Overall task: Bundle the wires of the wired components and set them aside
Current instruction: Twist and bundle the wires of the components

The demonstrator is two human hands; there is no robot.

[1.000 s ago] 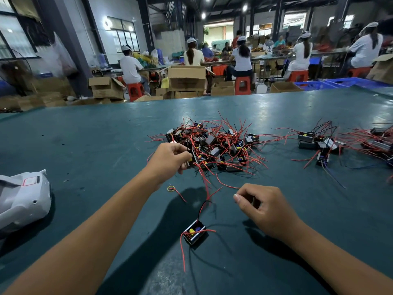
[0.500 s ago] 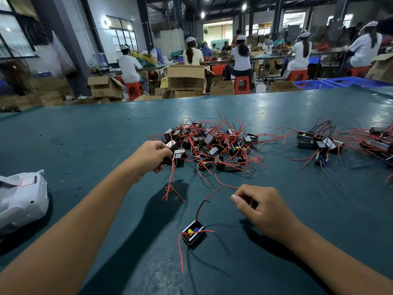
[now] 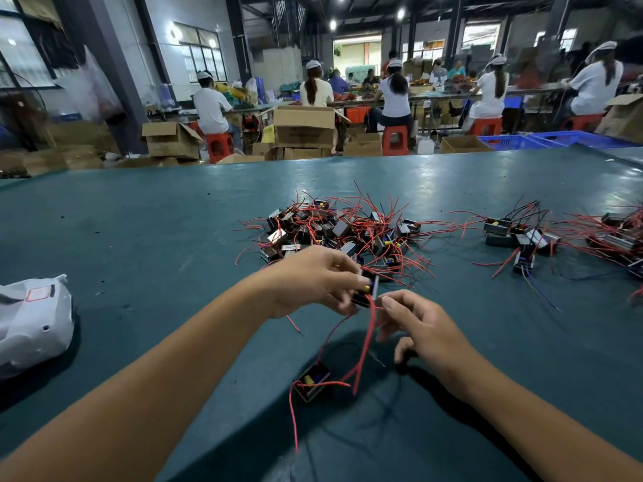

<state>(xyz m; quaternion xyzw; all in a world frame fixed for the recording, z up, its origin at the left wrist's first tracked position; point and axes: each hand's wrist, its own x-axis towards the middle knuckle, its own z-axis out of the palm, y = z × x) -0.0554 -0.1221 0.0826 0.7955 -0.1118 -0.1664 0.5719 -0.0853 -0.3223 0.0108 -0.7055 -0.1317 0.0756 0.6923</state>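
Note:
My left hand (image 3: 313, 280) grips a small black wired component (image 3: 365, 293) above the green table, just in front of the pile. Red wires (image 3: 367, 335) hang down from it. My right hand (image 3: 417, 328) is right beside it and pinches those wires near the component between thumb and forefinger. A big pile of black components with red wires (image 3: 341, 231) lies just behind my hands. One loose component (image 3: 313, 380) with red and black wires lies on the table below my hands.
A second group of wired components (image 3: 522, 238) lies to the right, with more at the right edge (image 3: 619, 238). A white plastic shell (image 3: 31, 321) sits at the left edge. Beyond the green table (image 3: 139, 238), seated people work among cardboard boxes.
My left hand has lifted a component out of the pile and brought it toward me. My right hand rose from the table and took hold of its wires.

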